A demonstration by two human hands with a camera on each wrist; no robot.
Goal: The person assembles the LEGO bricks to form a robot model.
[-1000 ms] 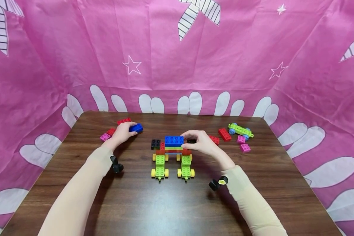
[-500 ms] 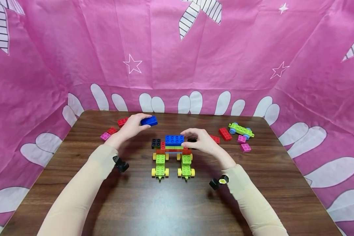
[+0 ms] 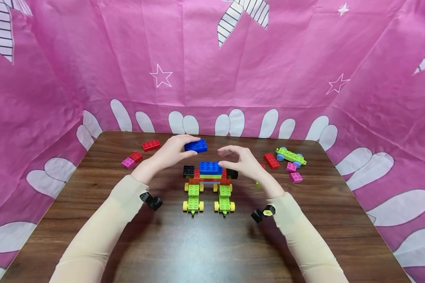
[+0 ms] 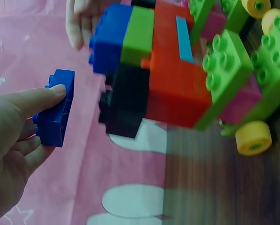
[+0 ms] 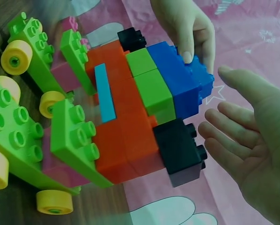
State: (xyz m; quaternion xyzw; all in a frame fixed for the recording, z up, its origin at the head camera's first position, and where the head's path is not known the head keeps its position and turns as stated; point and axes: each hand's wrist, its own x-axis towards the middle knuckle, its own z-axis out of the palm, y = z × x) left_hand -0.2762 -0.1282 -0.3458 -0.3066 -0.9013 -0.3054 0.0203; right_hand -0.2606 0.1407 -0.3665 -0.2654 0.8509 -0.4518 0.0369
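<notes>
My left hand (image 3: pixel 170 153) pinches a blue brick (image 3: pixel 198 146) between thumb and fingers, held up behind a built block model. Red bricks (image 5: pixel 126 117) form the model's beam, on two green wheeled bases (image 3: pixel 193 202) with yellow wheels. Light green bricks (image 5: pixel 154 86) and another blue brick (image 3: pixel 210 168) are stacked at the middle of the beam, and a black brick (image 3: pixel 189 171) sits at each end. My right hand (image 3: pixel 243 160) hovers at the model's right side, thumb and fingers parted and holding nothing. In the right wrist view its palm (image 5: pixel 261 154) faces the model.
Red bricks (image 3: pixel 151 145) and a pink brick (image 3: pixel 128 162) lie at the back left of the wooden table (image 3: pixel 205 247). At the right are a red brick (image 3: pixel 271 161), pink bricks (image 3: pixel 296 177) and a green wheeled base (image 3: pixel 291 156) with blue wheels.
My left hand has lifted the blue brick from the back left and carried it right, behind the model. My right hand's fingers have come up off the model's right end, uncovering the black brick.
</notes>
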